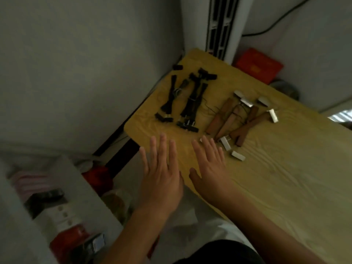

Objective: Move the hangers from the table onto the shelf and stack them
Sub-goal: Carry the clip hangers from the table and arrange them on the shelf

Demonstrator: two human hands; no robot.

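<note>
Several black clip hangers (188,98) lie in a loose bunch at the far left corner of the yellow wooden table (285,168). To their right lie several brown wooden hangers (236,121) with silver metal clips at their ends. My left hand (162,172) and my right hand (211,168) are stretched out flat side by side above the table's near left edge, fingers straight, holding nothing. My right fingertips are close to the nearest silver clips; my left hand is short of the black hangers.
A white shelf unit (62,197) with pink cloth, boxes and red items stands at lower left. A white appliance (222,25) stands behind the table, a red box (259,65) beside it. Grey walls enclose the corner. Bags lie on the floor between shelf and table.
</note>
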